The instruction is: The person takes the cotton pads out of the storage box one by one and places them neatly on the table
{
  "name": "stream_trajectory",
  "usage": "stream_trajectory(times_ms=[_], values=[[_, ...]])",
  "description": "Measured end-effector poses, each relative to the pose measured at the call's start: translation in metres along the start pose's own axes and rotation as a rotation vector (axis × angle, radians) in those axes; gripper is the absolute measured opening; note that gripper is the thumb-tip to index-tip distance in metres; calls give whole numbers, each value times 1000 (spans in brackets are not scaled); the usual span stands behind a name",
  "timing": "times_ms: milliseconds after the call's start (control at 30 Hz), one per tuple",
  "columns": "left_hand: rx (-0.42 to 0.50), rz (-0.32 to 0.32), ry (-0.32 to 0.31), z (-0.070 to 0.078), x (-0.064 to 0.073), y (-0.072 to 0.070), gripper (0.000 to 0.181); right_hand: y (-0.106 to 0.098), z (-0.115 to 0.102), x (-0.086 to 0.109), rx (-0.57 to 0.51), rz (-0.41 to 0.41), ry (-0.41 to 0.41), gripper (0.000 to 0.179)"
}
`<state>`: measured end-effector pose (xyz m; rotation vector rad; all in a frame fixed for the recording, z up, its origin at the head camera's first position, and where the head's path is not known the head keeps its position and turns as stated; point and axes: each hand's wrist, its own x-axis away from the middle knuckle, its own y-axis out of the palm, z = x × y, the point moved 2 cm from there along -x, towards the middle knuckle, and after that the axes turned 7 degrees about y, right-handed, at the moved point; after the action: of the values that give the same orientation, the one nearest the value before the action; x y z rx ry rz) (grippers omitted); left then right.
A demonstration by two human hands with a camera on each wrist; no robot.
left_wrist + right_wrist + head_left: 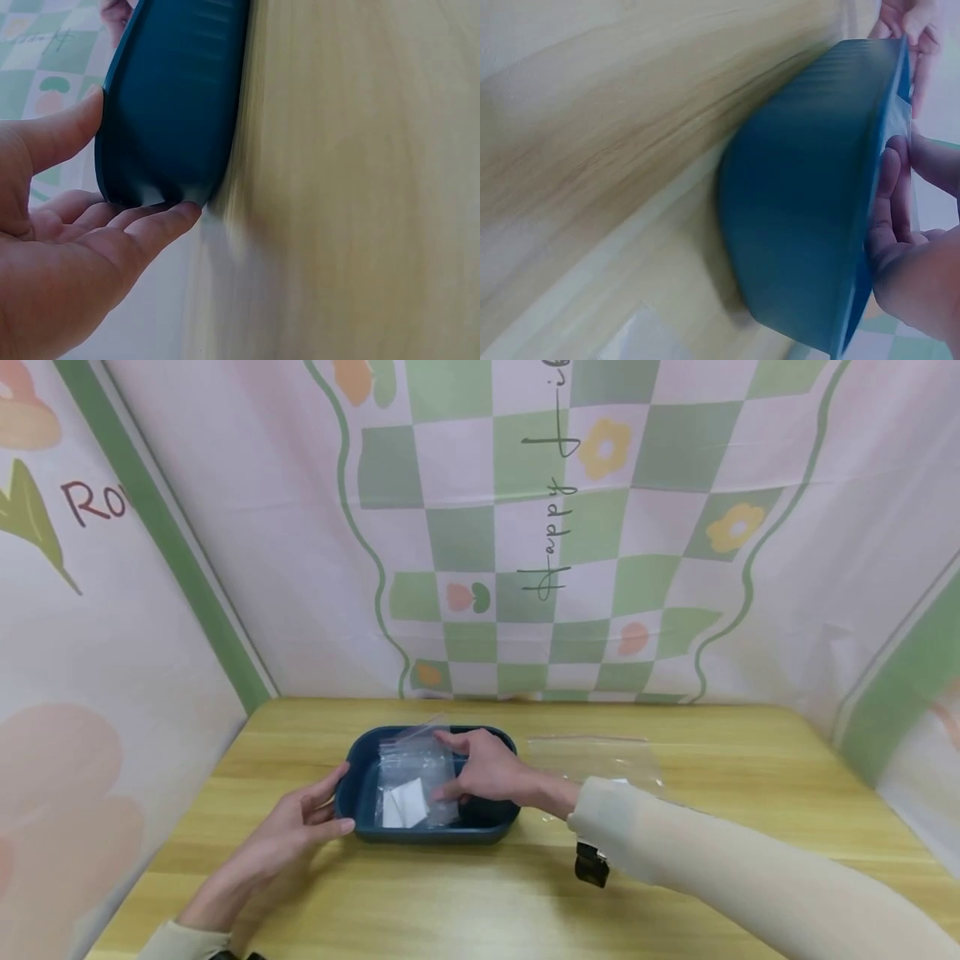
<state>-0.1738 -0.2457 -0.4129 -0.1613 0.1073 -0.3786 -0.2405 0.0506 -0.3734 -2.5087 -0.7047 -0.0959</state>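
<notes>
The place looks like a small, cloth-screened table nook, though whether it sits in a home is hard to tell from so tight a view. Past the far edge of a yellow wood-grain worktop point(465, 902) hangs a creased white fabric backdrop point(525, 535) printed with green checks, flowers and "Happy". A white panel with pink flowers point(150, 652) flanks the left edge; a green-banded white panel point(911, 710) flanks the right.

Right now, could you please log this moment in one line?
left hand: holds blue tray; right hand: at bag inside; second bag: on table
</notes>
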Motion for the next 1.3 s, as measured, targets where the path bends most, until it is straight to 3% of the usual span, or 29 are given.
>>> stream_trajectory(times_ms=[467, 767, 1300], values=[[12, 10, 0, -1, 0, 0, 86, -30, -13, 17, -142, -11, -23, 85], [21, 0, 10, 0, 0, 1, 86, -63, -22, 38, -133, 32, -47, 89], [10, -10, 19, -2, 0, 0, 86, -105, 9, 89, -159, 80, -26, 93]])
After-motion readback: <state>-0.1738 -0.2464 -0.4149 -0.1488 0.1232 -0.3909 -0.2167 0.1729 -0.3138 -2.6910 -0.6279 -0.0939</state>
